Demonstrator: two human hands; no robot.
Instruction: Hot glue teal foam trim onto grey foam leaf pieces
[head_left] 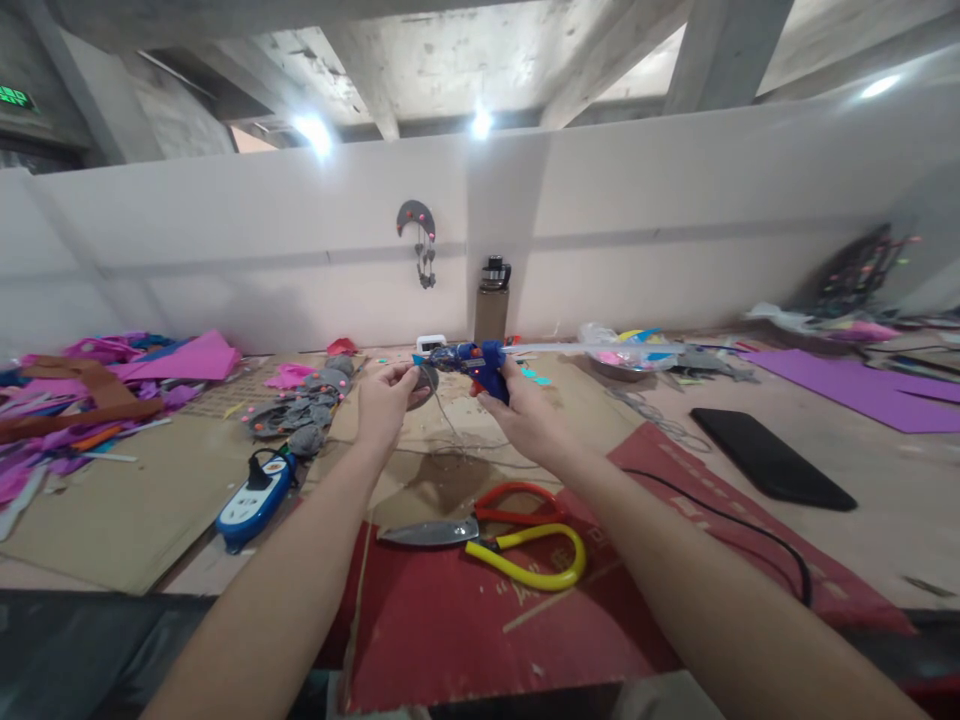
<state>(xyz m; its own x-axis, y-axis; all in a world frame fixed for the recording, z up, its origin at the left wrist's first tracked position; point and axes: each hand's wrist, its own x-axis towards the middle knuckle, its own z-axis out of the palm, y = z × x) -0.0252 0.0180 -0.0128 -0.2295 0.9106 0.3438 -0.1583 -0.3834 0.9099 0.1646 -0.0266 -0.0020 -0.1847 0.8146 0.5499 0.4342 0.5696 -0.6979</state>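
Note:
My right hand (519,405) is wrapped round a blue hot glue gun (489,368), its nozzle pointing left. A long whitish glue stick (555,349) juts out of the gun's back end. Pinched in my left hand (388,402) is a small grey felt piece (425,385), right by the nozzle, with a thin grey string hanging below. A bit of blue shows at my left fingertips; I cannot make out what it is. Below both hands, scissors (517,540) with one red and one yellow handle lie on a red cardboard sheet (480,640).
A blue and white power strip (256,497) and grey felt pieces (307,400) lie to the left, beyond them purple felt scraps (187,362). A bottle (491,305) stands at the wall. A black phone (769,455) and purple sheet (847,385) lie right. A black cable (739,515) crosses the cardboard.

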